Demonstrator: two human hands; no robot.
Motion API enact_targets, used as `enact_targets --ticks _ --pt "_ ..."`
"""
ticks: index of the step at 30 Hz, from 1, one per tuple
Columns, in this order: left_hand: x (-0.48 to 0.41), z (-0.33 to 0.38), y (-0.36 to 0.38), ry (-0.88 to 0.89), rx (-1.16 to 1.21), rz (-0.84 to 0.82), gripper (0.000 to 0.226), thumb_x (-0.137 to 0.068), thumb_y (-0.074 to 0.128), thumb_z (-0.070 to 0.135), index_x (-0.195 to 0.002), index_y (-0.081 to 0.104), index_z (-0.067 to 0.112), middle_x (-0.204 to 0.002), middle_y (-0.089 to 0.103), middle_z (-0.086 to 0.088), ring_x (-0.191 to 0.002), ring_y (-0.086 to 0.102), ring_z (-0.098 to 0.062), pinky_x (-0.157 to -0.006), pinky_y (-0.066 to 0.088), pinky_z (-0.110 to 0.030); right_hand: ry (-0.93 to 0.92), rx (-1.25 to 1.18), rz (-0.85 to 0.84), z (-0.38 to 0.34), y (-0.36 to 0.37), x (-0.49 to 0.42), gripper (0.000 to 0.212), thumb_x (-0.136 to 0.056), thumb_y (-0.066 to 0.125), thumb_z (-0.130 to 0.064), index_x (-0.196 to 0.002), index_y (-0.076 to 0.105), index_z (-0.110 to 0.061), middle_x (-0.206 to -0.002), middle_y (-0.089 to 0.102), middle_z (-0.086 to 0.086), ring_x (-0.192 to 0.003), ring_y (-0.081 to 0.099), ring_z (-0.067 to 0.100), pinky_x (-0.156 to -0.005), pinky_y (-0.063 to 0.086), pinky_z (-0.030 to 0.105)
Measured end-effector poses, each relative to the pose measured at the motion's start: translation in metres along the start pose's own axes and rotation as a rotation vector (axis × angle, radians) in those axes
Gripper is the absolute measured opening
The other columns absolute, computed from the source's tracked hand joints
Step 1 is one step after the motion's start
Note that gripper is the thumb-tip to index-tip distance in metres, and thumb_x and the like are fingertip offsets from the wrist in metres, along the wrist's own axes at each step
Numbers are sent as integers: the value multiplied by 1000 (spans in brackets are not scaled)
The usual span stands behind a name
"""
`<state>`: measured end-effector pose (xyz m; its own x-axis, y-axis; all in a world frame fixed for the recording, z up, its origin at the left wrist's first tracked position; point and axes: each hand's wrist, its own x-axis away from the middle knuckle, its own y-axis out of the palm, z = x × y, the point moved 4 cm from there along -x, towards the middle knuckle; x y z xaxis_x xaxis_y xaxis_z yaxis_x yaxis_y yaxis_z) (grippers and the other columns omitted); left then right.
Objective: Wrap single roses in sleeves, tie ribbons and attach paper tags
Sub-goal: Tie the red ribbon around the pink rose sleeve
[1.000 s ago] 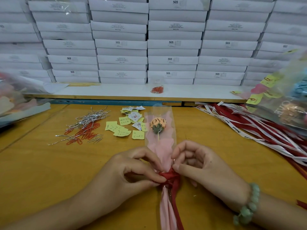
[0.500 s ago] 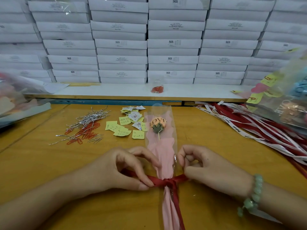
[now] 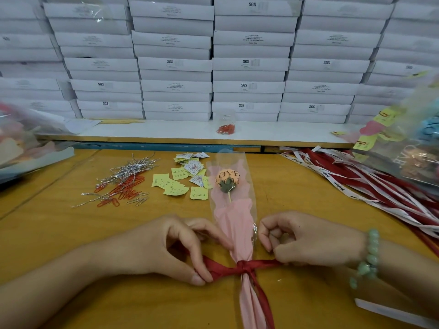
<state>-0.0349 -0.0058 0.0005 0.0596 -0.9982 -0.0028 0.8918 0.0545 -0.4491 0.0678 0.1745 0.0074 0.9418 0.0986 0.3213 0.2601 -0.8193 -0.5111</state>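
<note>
i see the left hand (image 3: 175, 248) and right hand (image 3: 306, 238) now drawn apart, each pinching a loop of the red ribbon (image 3: 242, 267), cinching the bow on the sleeved rose (image 3: 234, 217) lying on the table (image 3: 47, 233); i judge tagging comes next.

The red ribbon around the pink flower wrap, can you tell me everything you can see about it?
The red ribbon looks like shiny satin. It is knotted around the narrow part of the pink sleeve, which lies flat on the yellow table. One end stretches sideways to the left hand, pinched between its fingers, the other to the right hand. Two tails trail down along the sleeve toward the bottom edge.
</note>
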Motion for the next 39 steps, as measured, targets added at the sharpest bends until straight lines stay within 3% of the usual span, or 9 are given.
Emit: enact_targets --ticks 5,9,14,18,23,30,33,36,39 --pt "4 -3 -2 27 100 138 27 -74 80 41 -95 75 24 -130 54 2 -129 49 -22 -108 37 -29 -30 -219 103 5 -2 0 5 -91 54 -5 -89 52 -8 -61 49 -1 -35 33 5 -31 22 15" --pt "3 -5 -2 -24 29 300 34 -90 59 46 -121 64 35 -143 42 21 -137 37 -3 -112 35 -25 -149 -301 374 10 -3 -2 12 -91 55 -7 -102 52 -11 -73 48 -3 -40 34 1 -33 24 14" --pt "1 -1 10 -36 -208 171 36 -96 51 41 -131 54 44 -149 34 30 -140 26 7 -112 27 -21 -274 -213 538 12 -4 -3 37 -91 56 -9 -114 55 -38 -95 58 -12 -47 42 7 -36 34 21" --pt "1 0 16 30 -300 120 33 -98 53 38 -131 57 38 -149 38 24 -142 26 2 -110 23 -14 -269 -173 544 13 -4 -1 46 -91 56 -17 -118 53 -54 -70 53 -5 -40 43 8 -42 41 23" --pt "0 6 26 137 -368 38 31 -99 55 32 -129 60 34 -146 45 18 -142 31 -10 -112 24 -26 -259 -95 626 14 -8 -2 42 -93 55 -10 -120 60 -41 -142 35 -19 -49 46 22 -40 40 20" --pt "0 20 26 143 -275 31 25 -99 55 22 -115 72 14 -131 61 11 -127 51 -19 -105 38 -33 -240 -29 629 13 -6 0 30 -94 55 -16 -114 66 -35 -141 36 -22 -51 39 21 -46 39 10" --pt "0 14 13 121 -204 289 24 -99 53 27 -108 74 19 -120 67 10 -116 60 -13 -98 44 -25 -240 -52 622 13 -6 0 29 -94 55 -14 -113 67 -31 -139 40 -22 -48 38 19 -44 38 9" --pt "9 1 -18 27 -499 671 29 -100 44 37 -106 71 30 -120 63 20 -119 54 -2 -101 42 -24 -246 -55 607 12 -6 -1 26 -95 54 -15 -110 69 -29 -130 50 -21 -50 42 20 -39 38 16" --pt "11 -16 -35 -186 -952 544 49 -96 24 58 -129 54 37 -147 36 24 -141 21 3 -115 30 -35 -266 -111 607 11 -6 1 25 -95 52 -15 -101 73 -27 -112 60 -13 -56 49 23 -37 40 26"
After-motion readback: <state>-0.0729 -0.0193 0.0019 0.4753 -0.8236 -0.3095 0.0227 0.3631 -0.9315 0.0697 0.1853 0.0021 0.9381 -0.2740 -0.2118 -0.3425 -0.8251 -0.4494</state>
